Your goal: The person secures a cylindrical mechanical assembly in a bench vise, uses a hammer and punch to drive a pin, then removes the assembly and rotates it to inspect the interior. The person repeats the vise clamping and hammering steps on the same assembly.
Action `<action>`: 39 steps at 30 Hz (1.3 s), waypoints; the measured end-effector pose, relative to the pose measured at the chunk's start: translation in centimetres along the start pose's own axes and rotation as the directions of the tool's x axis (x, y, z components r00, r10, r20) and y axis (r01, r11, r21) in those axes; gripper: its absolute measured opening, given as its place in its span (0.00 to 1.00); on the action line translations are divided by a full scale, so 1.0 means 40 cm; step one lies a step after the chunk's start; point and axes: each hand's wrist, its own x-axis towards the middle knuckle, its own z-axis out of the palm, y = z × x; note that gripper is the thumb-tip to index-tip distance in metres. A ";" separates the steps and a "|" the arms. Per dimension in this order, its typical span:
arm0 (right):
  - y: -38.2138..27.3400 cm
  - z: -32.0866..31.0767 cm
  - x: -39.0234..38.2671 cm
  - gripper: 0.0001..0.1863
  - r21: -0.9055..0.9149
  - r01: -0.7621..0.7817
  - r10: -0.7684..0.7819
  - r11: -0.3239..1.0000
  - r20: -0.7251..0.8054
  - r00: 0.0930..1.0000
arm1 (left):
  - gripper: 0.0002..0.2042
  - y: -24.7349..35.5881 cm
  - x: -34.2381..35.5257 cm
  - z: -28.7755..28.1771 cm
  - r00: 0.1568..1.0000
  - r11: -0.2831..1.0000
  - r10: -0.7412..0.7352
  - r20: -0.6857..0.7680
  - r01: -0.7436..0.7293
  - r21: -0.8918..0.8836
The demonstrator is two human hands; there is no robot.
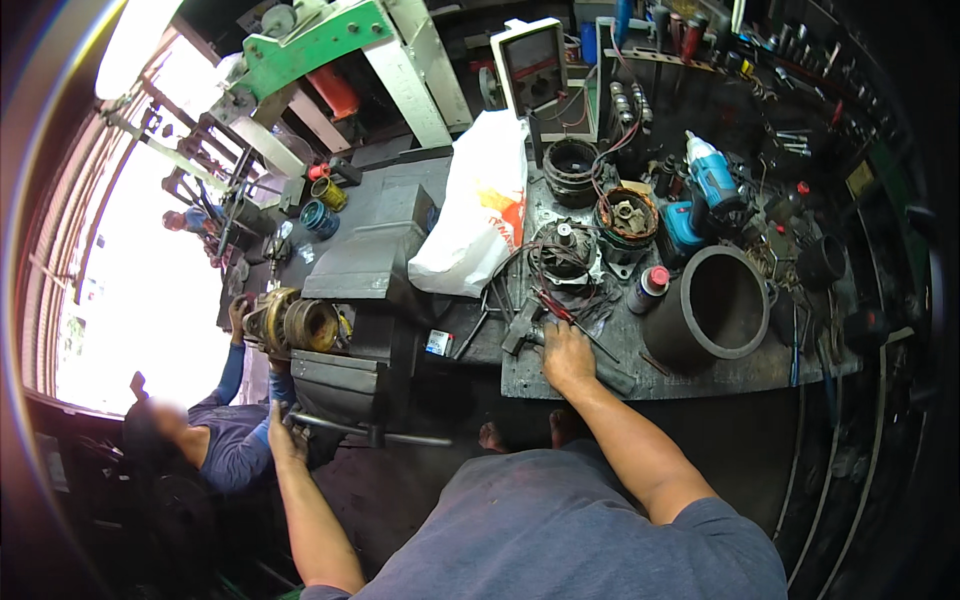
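Vise bar (405, 438), one of it, slants below the one vise (365, 265), its left part in your left hand (288, 438), fingers closed around it. Your right hand (568, 357) lies over one hammer (521, 328); how tightly, I cannot tell. You have one white bag (475, 200), one teal power tool (708, 170) and one wide cylinder (683, 330) beyond.

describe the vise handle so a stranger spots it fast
Left of the white plastic bag sits the large dark metal vise. Across its near end runs the grey metal handle bar, gripped by the wearer's left hand. Unlike the blocky vise, it's a slender rod.
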 end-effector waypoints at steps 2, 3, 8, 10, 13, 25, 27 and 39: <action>-0.003 -0.035 0.006 0.23 0.040 0.005 -0.008 0.999 0.066 0.998 | 0.18 -0.059 -0.078 0.047 0.927 0.875 0.328 -0.182 -0.225 0.429; -0.005 -0.059 0.004 0.23 0.064 0.004 -0.011 0.998 0.099 0.995 | 0.17 -0.084 -0.131 0.075 0.820 0.778 0.547 -0.168 -0.425 0.463; -0.004 -0.196 -0.054 0.24 0.312 -0.043 -0.015 0.949 0.181 0.983 | 0.17 -0.128 -0.464 0.238 0.272 0.087 0.919 0.284 -0.845 0.528; 0.014 -0.235 -0.091 0.27 0.411 -0.136 -0.001 0.901 0.317 0.949 | 0.15 -0.154 -0.564 0.337 0.393 0.217 0.765 0.510 -0.903 0.370; 0.057 -0.256 -0.151 0.31 0.413 -0.181 -0.012 0.893 0.423 0.906 | 0.17 -0.211 -0.611 0.536 0.523 0.550 0.360 0.772 -0.788 0.277; 0.198 -0.141 -0.236 0.30 0.362 -0.531 0.223 0.766 0.625 0.748 | 0.63 -0.468 -0.429 1.190 0.818 0.391 -0.165 0.551 -0.458 0.798; 0.207 -0.133 -0.236 0.29 0.280 -0.498 0.244 0.821 0.617 0.748 | 0.63 -0.487 -0.427 1.202 0.832 0.397 -0.134 0.539 -0.454 0.798; 0.228 -0.106 -0.242 0.21 0.397 -0.333 0.118 0.855 0.477 0.871 | 0.36 -0.512 -0.480 1.221 0.889 0.609 -0.108 0.445 -0.295 0.736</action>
